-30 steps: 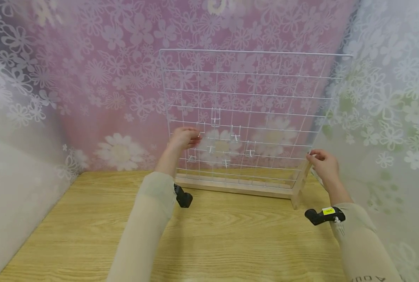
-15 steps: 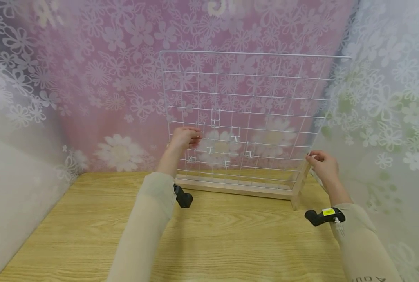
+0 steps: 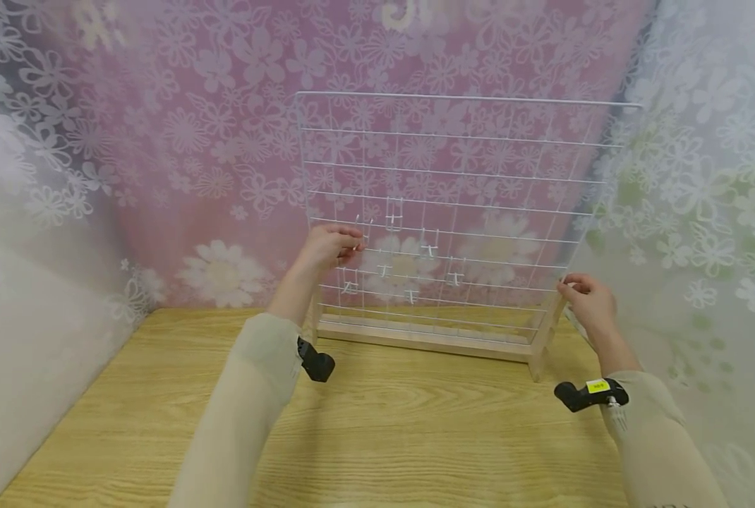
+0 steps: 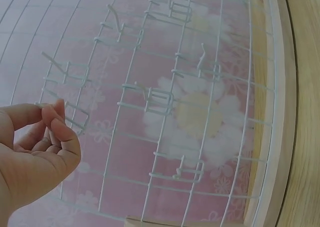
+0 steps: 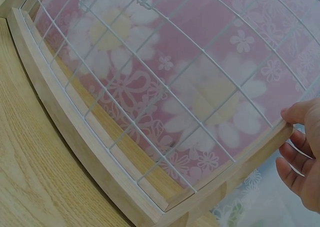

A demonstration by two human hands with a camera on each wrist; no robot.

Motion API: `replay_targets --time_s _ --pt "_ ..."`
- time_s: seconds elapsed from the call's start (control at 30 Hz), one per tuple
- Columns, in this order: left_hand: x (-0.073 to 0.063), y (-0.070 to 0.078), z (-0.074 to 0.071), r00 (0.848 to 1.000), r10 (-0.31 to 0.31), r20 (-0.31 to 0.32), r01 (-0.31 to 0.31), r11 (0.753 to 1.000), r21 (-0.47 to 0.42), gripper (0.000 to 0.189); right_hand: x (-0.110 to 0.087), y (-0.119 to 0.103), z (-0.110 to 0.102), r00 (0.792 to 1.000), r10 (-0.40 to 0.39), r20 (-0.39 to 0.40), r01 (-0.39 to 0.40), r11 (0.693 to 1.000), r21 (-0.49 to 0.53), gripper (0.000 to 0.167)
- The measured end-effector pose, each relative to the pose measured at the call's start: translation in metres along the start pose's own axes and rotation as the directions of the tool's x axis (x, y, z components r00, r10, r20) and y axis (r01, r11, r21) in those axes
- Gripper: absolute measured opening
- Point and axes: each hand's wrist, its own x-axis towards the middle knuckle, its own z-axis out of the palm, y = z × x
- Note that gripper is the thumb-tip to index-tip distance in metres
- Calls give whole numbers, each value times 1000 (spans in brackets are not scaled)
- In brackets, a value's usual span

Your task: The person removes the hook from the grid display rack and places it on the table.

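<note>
A white wire grid panel (image 3: 479, 207) stands upright in a pale wooden stand (image 3: 425, 341). My left hand (image 3: 334, 247) is at the left part of the grid, thumb and fingertips pinching a white wire hook (image 4: 76, 118). Part of that hook is hidden by the fingers. Other white hooks hang on the grid close by, among them one hook (image 4: 152, 101) with a double wire loop and a lower hook (image 4: 179, 173). My right hand (image 3: 590, 302) holds the top end of the stand's right upright (image 5: 265, 144), thumb on one side and fingers curled at the other.
A wood-grain tabletop (image 3: 377, 430) lies under the stand. Behind the grid hangs a pink flowered backdrop (image 3: 225, 162), and a pale flowered sheet (image 3: 714, 212) comes close on the right. Each forearm carries a black wrist camera, such as the left camera (image 3: 317, 361).
My left hand and forearm have shifted slightly left relative to the grid, and the pinched hook's upper ends have moved with them. The right hand keeps its place on the upright.
</note>
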Motion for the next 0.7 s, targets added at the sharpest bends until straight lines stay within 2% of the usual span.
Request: replay_targets --time_s 0.17,0.33,0.53,0.7 --pt "-11 -6 -5 999 22 43 -28 992 124 23 0 1 -1 1000 -1 0 1 1000 -6 41" --pt "-21 -23 -2 995 32 99 -55 969 240 19 1 2 -1 1000 3 -11 -3 1000 -16 42" --pt "-30 -50 11 989 46 140 -85 954 287 16 0 2 -2 999 -23 -24 22 1000 -10 40" --pt "-35 -76 20 975 68 210 -135 937 321 12 0 1 0 1000 -17 -15 17 1000 -18 42"
